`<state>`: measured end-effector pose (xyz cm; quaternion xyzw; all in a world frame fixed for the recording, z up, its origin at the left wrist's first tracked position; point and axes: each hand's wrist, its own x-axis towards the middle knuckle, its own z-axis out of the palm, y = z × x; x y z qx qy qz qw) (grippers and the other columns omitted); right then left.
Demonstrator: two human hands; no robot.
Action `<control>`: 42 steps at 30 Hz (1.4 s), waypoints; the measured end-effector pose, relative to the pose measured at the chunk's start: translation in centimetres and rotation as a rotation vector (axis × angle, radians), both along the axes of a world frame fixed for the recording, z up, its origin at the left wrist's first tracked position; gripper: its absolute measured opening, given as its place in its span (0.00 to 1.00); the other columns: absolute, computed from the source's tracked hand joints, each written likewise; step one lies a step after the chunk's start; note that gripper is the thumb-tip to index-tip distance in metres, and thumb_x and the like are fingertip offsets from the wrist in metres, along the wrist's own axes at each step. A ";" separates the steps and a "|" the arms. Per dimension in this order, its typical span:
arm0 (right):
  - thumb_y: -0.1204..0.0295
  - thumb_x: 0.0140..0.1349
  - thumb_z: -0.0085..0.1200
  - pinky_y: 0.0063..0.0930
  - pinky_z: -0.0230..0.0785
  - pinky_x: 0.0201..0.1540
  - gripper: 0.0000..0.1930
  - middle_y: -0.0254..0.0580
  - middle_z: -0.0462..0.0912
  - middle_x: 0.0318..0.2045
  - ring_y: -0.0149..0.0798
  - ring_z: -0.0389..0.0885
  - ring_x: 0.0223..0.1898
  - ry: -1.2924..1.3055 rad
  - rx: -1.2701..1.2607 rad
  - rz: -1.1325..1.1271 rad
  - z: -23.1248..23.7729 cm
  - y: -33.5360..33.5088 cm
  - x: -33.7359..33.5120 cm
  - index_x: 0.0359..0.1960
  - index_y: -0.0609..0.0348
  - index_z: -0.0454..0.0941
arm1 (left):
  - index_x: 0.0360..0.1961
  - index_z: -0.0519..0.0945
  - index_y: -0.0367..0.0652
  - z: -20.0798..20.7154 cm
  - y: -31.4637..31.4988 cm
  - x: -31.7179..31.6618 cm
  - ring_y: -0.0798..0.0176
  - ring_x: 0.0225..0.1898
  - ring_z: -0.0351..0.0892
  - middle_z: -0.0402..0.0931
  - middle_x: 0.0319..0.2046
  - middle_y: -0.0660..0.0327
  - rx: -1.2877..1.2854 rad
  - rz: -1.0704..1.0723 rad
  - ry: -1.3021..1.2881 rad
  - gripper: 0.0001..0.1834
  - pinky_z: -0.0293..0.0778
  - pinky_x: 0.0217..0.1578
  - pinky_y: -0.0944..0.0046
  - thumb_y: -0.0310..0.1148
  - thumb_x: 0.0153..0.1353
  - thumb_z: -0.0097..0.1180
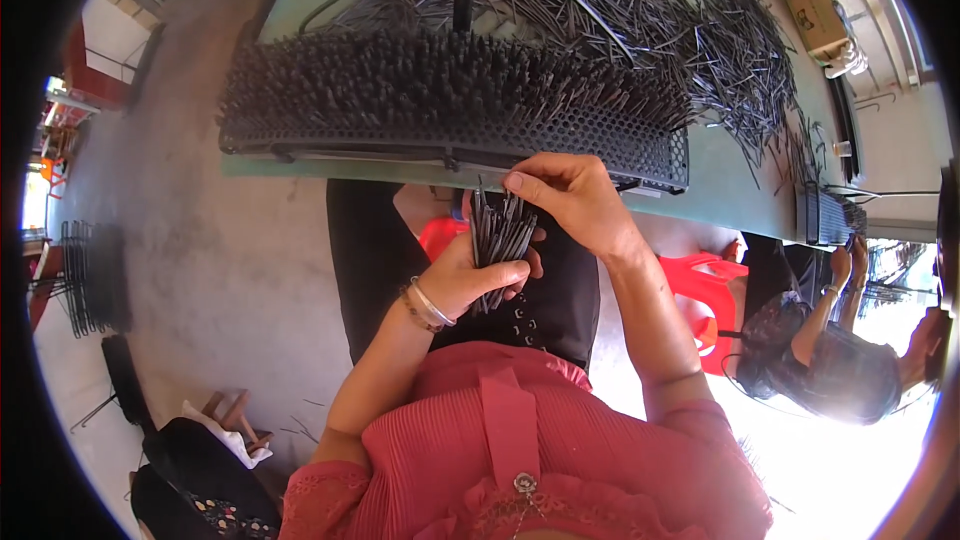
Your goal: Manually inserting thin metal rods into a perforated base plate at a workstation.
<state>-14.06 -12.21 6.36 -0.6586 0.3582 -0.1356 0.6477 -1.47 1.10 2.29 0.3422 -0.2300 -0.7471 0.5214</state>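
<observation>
Rods (498, 238), thin, dark and stiff-looking, are gripped as 1 bundle in the curled left hand (470, 275) above the lap. Their tips are pinched by the right hand (565, 195) below the perforated rack (450, 135); light but slippery, they seem best held mid-length.

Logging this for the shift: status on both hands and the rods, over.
Left hand gripping bundle of dark rods. Right hand pinching rod tops. Perforated rack just ahead, bristling with rods; nothing between.
</observation>
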 end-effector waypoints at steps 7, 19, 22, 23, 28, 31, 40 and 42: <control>0.72 0.64 0.52 0.18 0.69 0.39 0.09 0.36 0.81 0.32 0.24 0.76 0.35 -0.169 -0.288 -0.171 -0.1 -0.4 0.6 0.39 0.67 0.77 | 0.54 0.68 0.34 -0.7 -0.1 0.6 0.74 0.24 0.68 0.75 0.31 0.58 -0.004 0.028 0.041 0.22 0.68 0.25 0.72 0.26 0.57 0.55; 0.70 0.64 0.52 0.18 0.71 0.28 0.11 0.39 0.81 0.29 0.26 0.77 0.27 -0.246 -0.123 -0.297 1.9 -2.9 1.6 0.39 0.69 0.78 | 0.47 0.72 0.35 -2.7 0.6 2.3 0.72 0.23 0.68 0.75 0.30 0.57 0.128 0.259 0.130 0.15 0.65 0.20 0.72 0.30 0.60 0.52; 0.70 0.64 0.53 0.18 0.72 0.28 0.11 0.38 0.81 0.29 0.26 0.78 0.28 -0.184 -0.018 -0.136 0.6 -1.3 2.1 0.39 0.70 0.78 | 0.47 0.72 0.37 -2.4 0.2 1.6 0.71 0.24 0.70 0.76 0.31 0.57 0.135 0.305 0.163 0.16 0.66 0.20 0.72 0.35 0.62 0.53; 0.70 0.63 0.54 0.18 0.72 0.28 0.12 0.38 0.81 0.29 0.25 0.78 0.27 -0.137 -0.033 -0.087 -0.4 -0.9 2.2 0.38 0.69 0.79 | 0.46 0.74 0.39 -2.2 0.2 1.5 0.72 0.26 0.71 0.76 0.32 0.58 0.112 0.274 0.220 0.15 0.66 0.21 0.73 0.37 0.62 0.54; 0.71 0.62 0.55 0.18 0.71 0.29 0.12 0.38 0.82 0.31 0.24 0.77 0.29 -0.083 0.030 -0.134 -1.4 0.7 2.1 0.41 0.69 0.79 | 0.41 0.76 0.41 -1.4 0.2 0.7 0.74 0.23 0.72 0.77 0.29 0.60 0.115 0.282 0.018 0.11 0.67 0.19 0.75 0.33 0.59 0.58; 0.72 0.58 0.60 0.17 0.70 0.29 0.14 0.39 0.82 0.31 0.25 0.77 0.28 -0.216 0.167 -0.183 -1.7 1.6 1.8 0.43 0.69 0.79 | 0.39 0.76 0.40 -1.7 0.3 0.8 0.74 0.20 0.71 0.78 0.28 0.60 0.124 0.308 -0.001 0.10 0.67 0.18 0.75 0.32 0.58 0.59; 0.74 0.57 0.61 0.17 0.73 0.27 0.14 0.42 0.83 0.28 0.25 0.78 0.25 -0.077 0.093 -0.177 -1.5 1.4 0.8 0.40 0.73 0.78 | 0.37 0.77 0.40 -2.0 -0.1 0.1 0.74 0.18 0.70 0.77 0.26 0.63 0.112 0.343 -0.002 0.09 0.66 0.17 0.75 0.33 0.59 0.59; 0.74 0.57 0.61 0.17 0.71 0.26 0.13 0.41 0.83 0.28 0.25 0.77 0.25 -0.077 0.097 -0.186 -1.4 1.4 0.8 0.40 0.72 0.78 | 0.37 0.77 0.40 -2.2 0.0 0.0 0.74 0.19 0.70 0.76 0.25 0.64 0.118 0.357 0.006 0.09 0.66 0.17 0.74 0.33 0.59 0.59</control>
